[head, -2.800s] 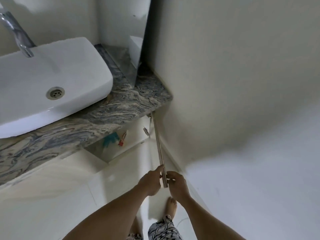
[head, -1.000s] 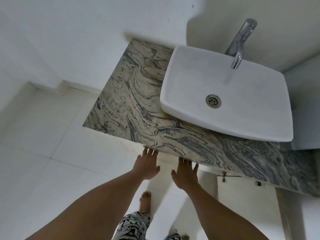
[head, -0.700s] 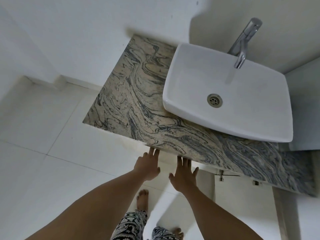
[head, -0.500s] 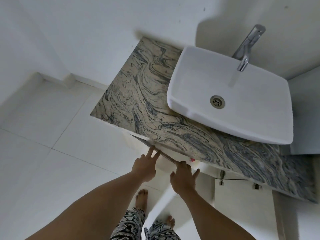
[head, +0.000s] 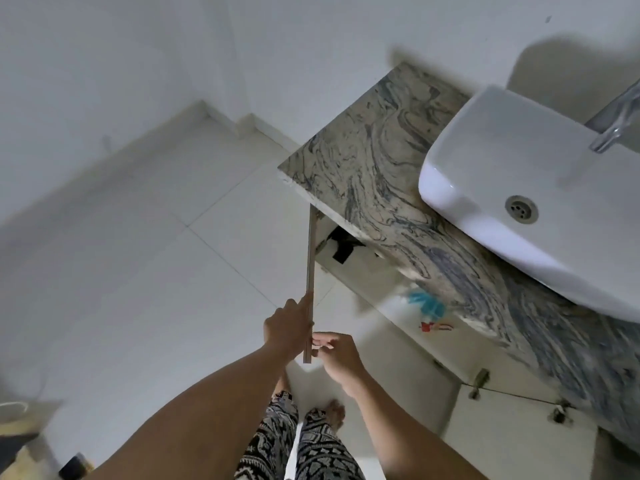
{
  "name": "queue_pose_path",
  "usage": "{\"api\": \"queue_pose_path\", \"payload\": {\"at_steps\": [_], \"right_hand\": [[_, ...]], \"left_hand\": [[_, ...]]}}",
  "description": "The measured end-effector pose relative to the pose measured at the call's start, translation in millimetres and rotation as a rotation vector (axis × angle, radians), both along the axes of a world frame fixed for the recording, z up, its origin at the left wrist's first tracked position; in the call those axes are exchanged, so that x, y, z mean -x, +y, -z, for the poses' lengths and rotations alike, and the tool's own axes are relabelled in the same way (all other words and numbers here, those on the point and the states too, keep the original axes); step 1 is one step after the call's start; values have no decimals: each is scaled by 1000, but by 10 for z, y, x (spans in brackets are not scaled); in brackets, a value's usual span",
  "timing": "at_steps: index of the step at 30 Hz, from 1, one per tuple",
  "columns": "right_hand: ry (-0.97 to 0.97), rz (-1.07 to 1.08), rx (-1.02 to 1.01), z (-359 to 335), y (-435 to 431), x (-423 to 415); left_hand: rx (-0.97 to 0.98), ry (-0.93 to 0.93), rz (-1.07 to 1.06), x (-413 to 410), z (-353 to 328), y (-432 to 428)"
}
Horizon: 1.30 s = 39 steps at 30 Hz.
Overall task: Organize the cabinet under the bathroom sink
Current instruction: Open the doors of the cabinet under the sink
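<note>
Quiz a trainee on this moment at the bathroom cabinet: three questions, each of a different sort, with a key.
1. True or false: the cabinet door stands open.
2. The blue item lies: A) in the sink, B) inside the cabinet, C) on the floor.
3. Which hand is on the door's outer side, the left hand or the right hand?

Key: 1 true; 2 B; 3 left hand.
</note>
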State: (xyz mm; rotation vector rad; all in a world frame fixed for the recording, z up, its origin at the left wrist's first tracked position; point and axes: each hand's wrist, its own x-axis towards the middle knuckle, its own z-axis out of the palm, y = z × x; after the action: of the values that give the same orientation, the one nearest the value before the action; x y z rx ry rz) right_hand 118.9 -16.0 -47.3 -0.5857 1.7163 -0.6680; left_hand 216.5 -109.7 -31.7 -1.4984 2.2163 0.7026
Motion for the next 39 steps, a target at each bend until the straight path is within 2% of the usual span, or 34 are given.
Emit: {"api": "queue_pose_path", "payload": {"at_steps": [3, 6, 11, 15, 22, 28, 32, 36, 39], "right_hand": [[7, 51, -39, 93, -144, -82], [154, -55, 9, 64, -404, -124], [391, -463, 161, 7, -934, -256], [462, -590, 138, 73, -1245, -524], [457, -489, 88, 110, -1701, -968], [531, -565, 21, 62, -2090, -1105], [547, -575, -1, 85, -2183, -1184], [514, -487, 107, 133, -2058, -1125], [501, -401, 80, 172, -1854, -957]], "left_hand": [[-88, 91, -287, -142, 38, 37], [-99, 142, -396, -306, 105, 51], [-119, 193, -436, -644, 94, -106], [-105, 178, -397, -966, 88, -353], [-14, 92, -335, -1489, 146, -1031], [29, 74, -264, -1736, 162, -1549], [80, 80, -236, -1796, 234, -1649], [99, 55, -155, -1719, 279, -1596], [231, 91, -87, -1560, 293, -1532]]}}
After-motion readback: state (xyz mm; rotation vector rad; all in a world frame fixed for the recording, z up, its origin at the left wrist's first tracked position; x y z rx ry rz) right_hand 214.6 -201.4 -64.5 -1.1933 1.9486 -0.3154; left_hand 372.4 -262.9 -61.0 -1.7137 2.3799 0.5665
